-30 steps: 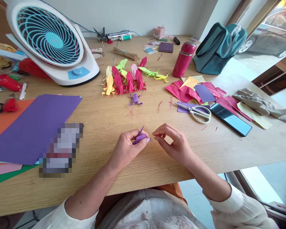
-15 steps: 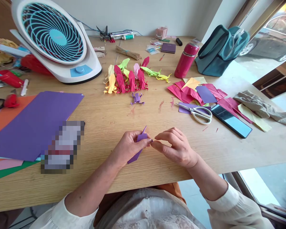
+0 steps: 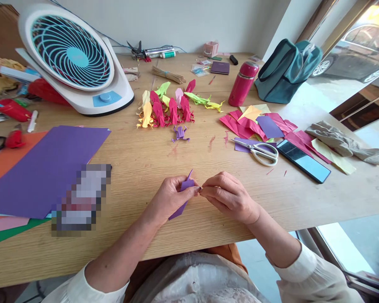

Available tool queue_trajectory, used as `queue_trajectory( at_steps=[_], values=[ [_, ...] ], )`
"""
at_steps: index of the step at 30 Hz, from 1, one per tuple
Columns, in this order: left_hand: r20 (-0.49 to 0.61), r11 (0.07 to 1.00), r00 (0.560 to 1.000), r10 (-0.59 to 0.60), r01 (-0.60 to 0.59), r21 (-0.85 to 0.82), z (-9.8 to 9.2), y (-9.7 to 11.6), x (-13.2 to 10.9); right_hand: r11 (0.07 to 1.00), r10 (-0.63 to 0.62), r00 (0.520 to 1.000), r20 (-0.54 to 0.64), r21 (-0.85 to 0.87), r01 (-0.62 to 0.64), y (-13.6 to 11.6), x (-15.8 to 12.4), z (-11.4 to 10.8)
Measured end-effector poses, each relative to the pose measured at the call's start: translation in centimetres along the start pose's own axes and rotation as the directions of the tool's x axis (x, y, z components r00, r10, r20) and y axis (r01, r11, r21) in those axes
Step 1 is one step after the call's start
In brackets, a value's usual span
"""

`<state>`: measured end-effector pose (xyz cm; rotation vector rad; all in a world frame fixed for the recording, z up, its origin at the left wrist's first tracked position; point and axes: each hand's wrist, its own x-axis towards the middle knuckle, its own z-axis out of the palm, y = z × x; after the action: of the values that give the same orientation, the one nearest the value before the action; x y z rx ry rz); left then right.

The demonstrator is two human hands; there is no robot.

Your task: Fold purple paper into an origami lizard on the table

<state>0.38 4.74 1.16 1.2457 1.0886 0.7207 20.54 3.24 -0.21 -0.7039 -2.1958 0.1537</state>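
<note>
A small folded purple paper piece is held over the wooden table near its front edge. My left hand is closed round it, with one point sticking up and another poking out below the palm. My right hand is pinched shut on the piece's right tip, fingertips touching those of the left. A finished purple paper frog lies further back, in front of a cluster of red, yellow and green paper frogs.
White-handled scissors, a dark phone and loose pink, purple and yellow paper scraps lie at the right. A large purple sheet covers the left. A fan, a red bottle, a teal bag and grey gloves stand behind.
My right hand has closed in from a small gap and pinched the purple piece's right tip. The piece has turned in my left hand, so a point now shows below the palm.
</note>
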Motion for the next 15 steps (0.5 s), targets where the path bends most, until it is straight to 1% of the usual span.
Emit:
queue_trajectory(
  at_steps=[3, 6, 8, 10, 12, 15],
  values=[
    [-0.002, 0.999, 0.999, 0.038, -0.038, 0.034, 0.0, 0.1, 0.0, 0.976, 0.15, 0.988, -0.031, 0.163, -0.143, -0.4, 0.2, 0.2],
    [-0.027, 0.992, 0.996, 0.09, -0.088, 0.087, 0.1, 0.1, -0.1, 0.883, 0.343, 0.939, -0.011, 0.346, -0.318, -0.6, 0.3, 0.6],
    [-0.054, 0.982, 0.99, 0.129, -0.12, 0.146, 0.2, 0.1, -0.2, 0.786, 0.459, 0.888, 0.043, 0.445, -0.428, -0.6, 0.2, 0.8],
    [-0.084, 0.96, 0.978, 0.191, -0.168, 0.225, 0.4, 0.0, -0.4, 0.666, 0.545, 0.831, 0.11, 0.545, -0.509, -0.4, 0.1, 1.2],
    [-0.108, 0.929, 0.959, 0.263, -0.221, 0.299, 0.5, 0.0, -0.5, 0.542, 0.596, 0.785, 0.167, 0.638, -0.547, -0.1, -0.1, 1.5],
    [-0.117, 0.893, 0.935, 0.336, -0.276, 0.356, 0.8, 0.0, -0.7, 0.396, 0.627, 0.745, 0.229, 0.73, -0.557, 0.2, -0.2, 1.8]
  ],
)
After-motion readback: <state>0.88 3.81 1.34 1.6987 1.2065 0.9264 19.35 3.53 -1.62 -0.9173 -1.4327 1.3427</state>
